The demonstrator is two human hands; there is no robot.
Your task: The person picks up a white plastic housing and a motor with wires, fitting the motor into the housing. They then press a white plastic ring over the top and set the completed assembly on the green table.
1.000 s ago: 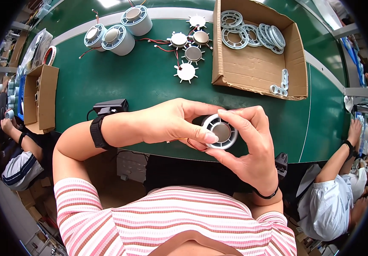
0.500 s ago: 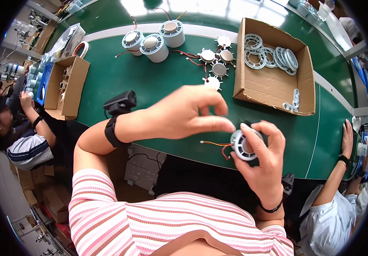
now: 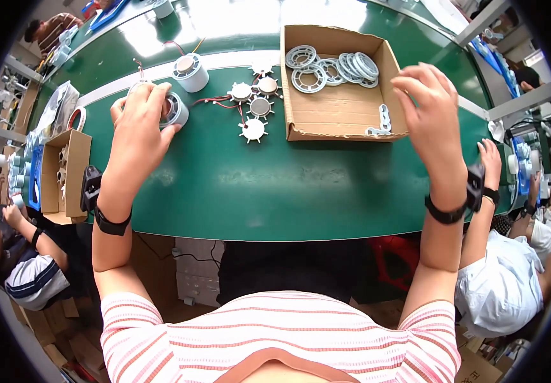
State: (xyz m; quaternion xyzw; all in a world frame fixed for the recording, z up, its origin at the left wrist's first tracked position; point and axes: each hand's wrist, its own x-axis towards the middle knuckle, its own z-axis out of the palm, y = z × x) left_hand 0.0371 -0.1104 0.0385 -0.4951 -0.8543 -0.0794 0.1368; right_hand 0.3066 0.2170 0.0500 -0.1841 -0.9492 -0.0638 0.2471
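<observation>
two white cylinder motors (image 3: 189, 71), five spoked white discs (image 3: 253, 129), two cardboard boxes (image 3: 342, 108)

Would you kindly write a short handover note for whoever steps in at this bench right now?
Left hand: fingers wrapped over a white cylindrical motor part standing on the green belt.
Right hand: open and empty, at the right rim of the cardboard box of white rings.
On the belt: a second cylinder behind the first; four spiked white discs with red wires between the cylinders and the box.
Done: two cylinders stand on the belt.
Left: the four wired discs lie loose; rings remain in the box.
</observation>
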